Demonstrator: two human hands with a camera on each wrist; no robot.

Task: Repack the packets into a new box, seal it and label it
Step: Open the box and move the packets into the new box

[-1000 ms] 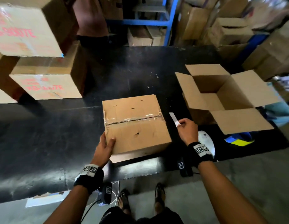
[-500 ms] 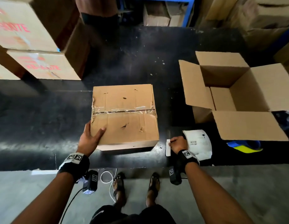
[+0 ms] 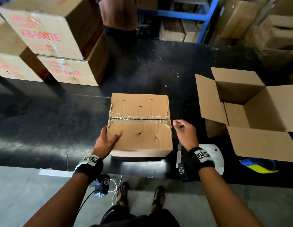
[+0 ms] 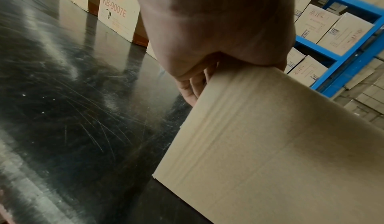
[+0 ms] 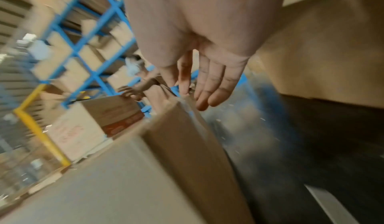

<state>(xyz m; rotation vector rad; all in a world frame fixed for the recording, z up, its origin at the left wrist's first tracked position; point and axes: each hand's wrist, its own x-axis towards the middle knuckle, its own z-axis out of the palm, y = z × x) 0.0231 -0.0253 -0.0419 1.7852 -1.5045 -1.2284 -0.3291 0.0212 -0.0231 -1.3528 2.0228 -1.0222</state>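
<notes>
The taped box (image 3: pixel 140 125) sits at frame centre on the black table (image 3: pixel 44 120). Left hand (image 3: pixel 106 141) grips its near-left corner. Right hand (image 3: pixel 185 134), fingers loosely spread and empty, has released the paper strip (image 3: pixel 178 152) and approaches the tape seam; opening comes next. The new box (image 3: pixel 250 108) waits open, right.
</notes>
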